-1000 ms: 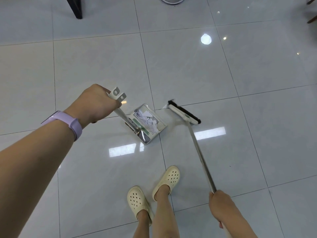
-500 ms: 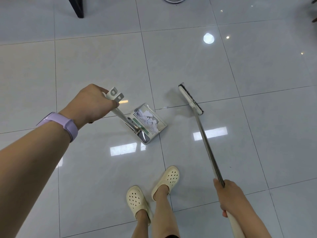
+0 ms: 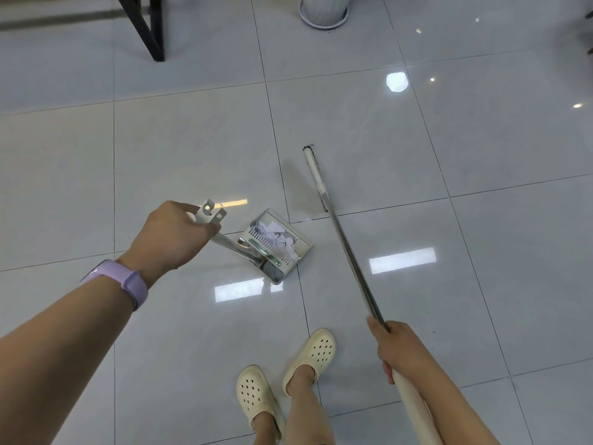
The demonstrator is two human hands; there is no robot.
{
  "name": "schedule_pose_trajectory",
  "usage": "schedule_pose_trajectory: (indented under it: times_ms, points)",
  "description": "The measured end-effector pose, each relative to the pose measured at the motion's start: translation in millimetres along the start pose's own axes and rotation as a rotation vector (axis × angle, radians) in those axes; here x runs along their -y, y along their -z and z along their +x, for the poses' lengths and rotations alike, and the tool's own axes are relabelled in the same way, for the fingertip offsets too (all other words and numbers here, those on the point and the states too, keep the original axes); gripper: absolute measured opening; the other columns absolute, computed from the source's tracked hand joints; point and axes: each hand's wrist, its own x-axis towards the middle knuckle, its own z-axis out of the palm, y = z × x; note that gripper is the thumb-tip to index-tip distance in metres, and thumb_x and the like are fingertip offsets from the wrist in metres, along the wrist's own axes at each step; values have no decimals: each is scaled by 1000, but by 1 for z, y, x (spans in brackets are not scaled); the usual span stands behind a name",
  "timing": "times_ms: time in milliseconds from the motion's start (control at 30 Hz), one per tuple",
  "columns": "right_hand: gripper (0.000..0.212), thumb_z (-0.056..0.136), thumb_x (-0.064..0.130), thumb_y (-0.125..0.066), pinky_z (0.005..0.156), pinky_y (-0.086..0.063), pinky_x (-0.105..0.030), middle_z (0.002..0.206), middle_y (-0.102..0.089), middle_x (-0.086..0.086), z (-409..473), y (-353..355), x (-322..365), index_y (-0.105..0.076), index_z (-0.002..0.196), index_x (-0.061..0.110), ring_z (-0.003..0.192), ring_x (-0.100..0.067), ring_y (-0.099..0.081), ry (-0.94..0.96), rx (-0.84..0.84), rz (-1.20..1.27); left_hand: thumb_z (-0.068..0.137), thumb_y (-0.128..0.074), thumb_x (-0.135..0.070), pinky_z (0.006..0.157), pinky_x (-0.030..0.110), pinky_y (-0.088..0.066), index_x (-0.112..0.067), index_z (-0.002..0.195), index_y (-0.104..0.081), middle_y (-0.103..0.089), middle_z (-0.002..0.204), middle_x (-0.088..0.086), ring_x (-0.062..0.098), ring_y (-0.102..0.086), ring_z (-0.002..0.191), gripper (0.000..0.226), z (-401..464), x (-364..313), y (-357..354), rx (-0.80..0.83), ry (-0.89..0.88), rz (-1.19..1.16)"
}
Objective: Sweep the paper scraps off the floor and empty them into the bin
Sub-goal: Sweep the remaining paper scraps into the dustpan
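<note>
Left hand (image 3: 167, 234) grips dustpan (image 3: 279, 247) — scraps (image 3: 277, 237) inside.

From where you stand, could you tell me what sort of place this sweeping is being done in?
Probably an indoor room in a home or office, though I cannot say which. The floor is glossy pale tile reflecting ceiling lights, a dark furniture leg stands at the top left, and a white ribbed pot sits on a saucer.

Glossy tiled floor (image 3: 353, 123), shiny metal dustpan (image 3: 272, 252), crumpled paper scraps (image 3: 279, 236), metal broom handle (image 3: 353, 261)
</note>
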Motion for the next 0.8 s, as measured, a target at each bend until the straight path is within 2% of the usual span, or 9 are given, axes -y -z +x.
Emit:
schedule_pose_trajectory:
  times_ms: [67,200,467,600,700,800]
  points:
    - [50,99,52,-45,42,-45,-28,46,-45,-7,1,-3,0,-43,75,9,35,-23,-47,-15,56,54,90,-71,-40,35,20,-33,-19,97,-73,-47,55,2,20,-41,42,22,3,-5,-4,-6,18,-18]
    - [49,101,51,-42,39,-39,-25,44,-37,-6,-2,-12,-14,-41,76,9,32,-21,-39,-25,142,152,91,-71,-43,37,20,-33,-20,95,-73,-46,53,2,21,-41,41,23,8,-9,-8,-14,25,-16]
    - [45,102,45,-41,40,-28,-22,42,-39,-5,-8,-27,-53,-41,75,10,31,-17,-36,-101,139,176,91,-71,-32,41,23,-33,-14,91,-72,-46,56,6,26,-40,47,18,21,-14,-2,7,29,-14]
    - [45,103,45,-37,41,-37,-25,41,-43,-3,11,-35,-54,-44,77,9,31,-20,-42,-178,108,96,91,-72,-35,39,22,-32,-15,91,-73,-45,54,5,25,-39,46,20,19,-12,-2,19,28,-21]
    - [45,104,46,-35,40,-39,-25,43,-36,-3,31,-35,-43,-44,81,9,32,-18,-36,-281,110,194,90,-73,-35,40,22,-32,-17,92,-73,-44,53,4,25,-38,45,19,15,-8,-2,7,38,-40]
    - [46,103,49,-36,43,-41,-26,48,-38,-4,50,-32,-26,-47,84,8,35,-18,-36,-317,99,205,90,-73,-32,41,23,-33,-17,92,-73,-44,54,4,25,-38,45,15,15,-10,-2,6,39,-39]
